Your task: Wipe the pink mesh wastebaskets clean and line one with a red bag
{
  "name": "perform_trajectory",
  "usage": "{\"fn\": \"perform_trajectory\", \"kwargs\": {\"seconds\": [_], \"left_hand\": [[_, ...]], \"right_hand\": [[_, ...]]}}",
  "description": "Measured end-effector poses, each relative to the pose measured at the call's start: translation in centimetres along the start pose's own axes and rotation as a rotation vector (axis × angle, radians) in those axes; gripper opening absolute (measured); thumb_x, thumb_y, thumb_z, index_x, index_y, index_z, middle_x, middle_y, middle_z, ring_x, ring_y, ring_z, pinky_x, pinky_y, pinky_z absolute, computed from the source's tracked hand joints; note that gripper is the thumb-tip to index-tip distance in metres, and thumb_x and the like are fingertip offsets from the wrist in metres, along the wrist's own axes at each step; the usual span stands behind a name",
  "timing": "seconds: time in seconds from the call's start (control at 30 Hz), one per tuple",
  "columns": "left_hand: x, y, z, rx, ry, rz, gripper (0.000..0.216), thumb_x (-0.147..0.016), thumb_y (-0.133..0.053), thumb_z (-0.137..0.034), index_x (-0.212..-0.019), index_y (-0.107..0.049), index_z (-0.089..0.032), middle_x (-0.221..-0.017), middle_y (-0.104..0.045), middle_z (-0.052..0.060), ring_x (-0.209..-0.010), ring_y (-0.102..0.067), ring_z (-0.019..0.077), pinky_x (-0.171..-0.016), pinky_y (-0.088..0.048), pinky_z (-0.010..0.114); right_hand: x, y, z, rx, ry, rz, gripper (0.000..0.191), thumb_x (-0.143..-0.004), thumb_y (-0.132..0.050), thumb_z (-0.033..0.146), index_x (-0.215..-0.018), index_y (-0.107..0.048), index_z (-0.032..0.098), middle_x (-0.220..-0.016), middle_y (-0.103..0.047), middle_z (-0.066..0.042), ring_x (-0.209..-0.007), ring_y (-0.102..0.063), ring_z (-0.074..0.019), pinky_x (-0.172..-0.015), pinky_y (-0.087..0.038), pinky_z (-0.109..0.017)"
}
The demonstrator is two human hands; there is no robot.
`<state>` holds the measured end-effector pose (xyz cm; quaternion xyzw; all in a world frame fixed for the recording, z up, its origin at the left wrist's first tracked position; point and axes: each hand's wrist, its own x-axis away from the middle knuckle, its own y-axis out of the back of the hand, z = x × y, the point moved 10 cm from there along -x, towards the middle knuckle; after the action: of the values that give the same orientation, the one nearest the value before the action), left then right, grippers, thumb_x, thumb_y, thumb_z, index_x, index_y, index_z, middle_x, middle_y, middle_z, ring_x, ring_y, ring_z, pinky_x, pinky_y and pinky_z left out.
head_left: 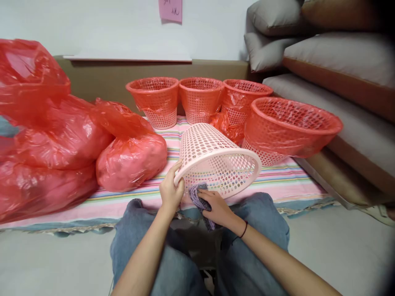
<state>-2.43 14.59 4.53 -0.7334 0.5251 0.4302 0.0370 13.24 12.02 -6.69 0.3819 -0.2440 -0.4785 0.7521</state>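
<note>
A pink perforated plastic basket (212, 158) lies tilted on its side in front of my knees, its open mouth toward me. My left hand (170, 191) is closed on the basket's rim at its left edge. My right hand (217, 206) is closed on a purple-grey cloth (197, 194) and presses it against the lower rim of the basket. A dark band sits on my right wrist. Both forearms reach out over my jeans-clad legs.
Several baskets lined with red plastic bags (291, 125) stand behind on a striped mat (145, 193). Stuffed red plastic bags (131, 158) pile up at the left. Cushions (339, 57) are stacked at the right. A pink note (170, 10) hangs on the wall.
</note>
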Motion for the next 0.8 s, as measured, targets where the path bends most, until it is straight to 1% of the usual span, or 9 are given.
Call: {"fn": "perform_trajectory", "kwargs": {"seconds": [0.07,0.17,0.23,0.3,0.43,0.57,0.63,0.73,0.8], "left_hand": [[0.1,0.0,0.1,0.003,0.009,0.006,0.053,-0.076,-0.050,-0.009,-0.126,-0.062,-0.019,-0.130,-0.070,0.007,-0.118,-0.068,0.0217,-0.100,-0.053,0.033],[0.1,0.1,0.5,-0.017,0.057,0.009,0.050,-0.076,-0.050,-0.011,-0.124,-0.063,-0.019,-0.128,-0.071,0.007,-0.114,-0.070,0.0221,-0.096,-0.054,0.033],[0.2,0.1,0.8,-0.044,0.109,0.016,0.049,-0.077,-0.050,-0.014,-0.124,-0.064,-0.020,-0.125,-0.073,0.007,-0.107,-0.071,0.0223,-0.091,-0.055,0.033],[0.4,0.1,1.0,-0.066,0.154,0.027,0.048,-0.078,-0.049,-0.017,-0.123,-0.064,-0.021,-0.122,-0.074,0.006,-0.102,-0.072,0.0223,-0.087,-0.055,0.033],[0.5,0.4,1.3,-0.087,0.210,0.041,0.048,-0.079,-0.050,-0.019,-0.124,-0.064,-0.022,-0.122,-0.074,0.005,-0.103,-0.072,0.0230,-0.087,-0.054,0.033],[0.4,0.8,1.2,-0.093,0.188,0.025,0.047,-0.078,-0.050,-0.017,-0.122,-0.066,-0.023,-0.122,-0.074,0.004,-0.104,-0.072,0.0235,-0.087,-0.055,0.033],[0.4,0.9,1.0,-0.087,0.148,0.017,0.048,-0.077,-0.051,-0.016,-0.122,-0.066,-0.022,-0.122,-0.074,0.005,-0.105,-0.072,0.0240,-0.087,-0.056,0.033],[0.4,0.5,0.4,-0.056,0.087,0.039,0.051,-0.075,-0.052,-0.013,-0.124,-0.064,-0.021,-0.124,-0.073,0.006,-0.108,-0.072,0.0240,-0.089,-0.057,0.034],[0.5,0.1,-0.2,-0.022,0.046,0.075,0.052,-0.076,-0.052,-0.011,-0.126,-0.063,-0.021,-0.128,-0.072,0.007,-0.111,-0.071,0.0230,-0.091,-0.057,0.033]], "right_hand": [[0.5,-0.4,0.0,0.012,-0.027,-0.003,0.066,-0.075,-0.067,0.019,-0.140,-0.058,0.018,-0.153,-0.049,-0.008,-0.133,-0.048,-0.0318,-0.114,-0.037,-0.049],[0.7,-1.4,0.1,0.089,-0.113,-0.011,0.084,-0.071,-0.076,0.028,-0.150,-0.048,0.020,-0.161,-0.037,-0.007,-0.141,-0.035,-0.0396,-0.116,-0.031,-0.056],[0.8,-2.1,0.3,0.155,-0.184,-0.032,0.094,-0.069,-0.079,0.025,-0.155,-0.040,0.023,-0.164,-0.030,-0.004,-0.143,-0.029,-0.0425,-0.115,-0.030,-0.058],[0.9,-2.6,0.7,0.203,-0.233,-0.064,0.094,-0.071,-0.074,0.018,-0.156,-0.037,0.024,-0.165,-0.028,-0.002,-0.142,-0.028,-0.0433,-0.115,-0.031,-0.059],[1.0,-2.3,1.2,0.146,-0.227,-0.094,0.086,-0.068,-0.061,0.003,-0.151,-0.045,0.021,-0.162,-0.035,-0.006,-0.135,-0.040,-0.0412,-0.109,-0.037,-0.059],[-0.5,0.5,2.2,-0.070,0.000,-0.050,0.082,-0.061,-0.059,0.002,-0.141,-0.053,0.020,-0.144,-0.057,-0.010,-0.126,-0.057,-0.0291,-0.106,-0.046,-0.044],[-2.3,3.2,1.7,-0.081,0.047,-0.076,0.078,-0.065,-0.059,0.006,-0.141,-0.053,0.021,-0.143,-0.058,-0.008,-0.127,-0.058,-0.0258,-0.107,-0.047,-0.039],[-6.2,7.1,0.0,-0.047,0.036,-0.182,0.071,-0.072,-0.060,0.008,-0.141,-0.051,0.019,-0.143,-0.057,-0.010,-0.131,-0.053,-0.0274,-0.113,-0.042,-0.044],[-9.1,8.7,-1.2,-0.007,-0.011,-0.242,0.056,-0.080,-0.062,0.013,-0.136,-0.055,0.017,-0.139,-0.058,-0.013,-0.129,-0.054,-0.0299,-0.112,-0.041,-0.051]]}}
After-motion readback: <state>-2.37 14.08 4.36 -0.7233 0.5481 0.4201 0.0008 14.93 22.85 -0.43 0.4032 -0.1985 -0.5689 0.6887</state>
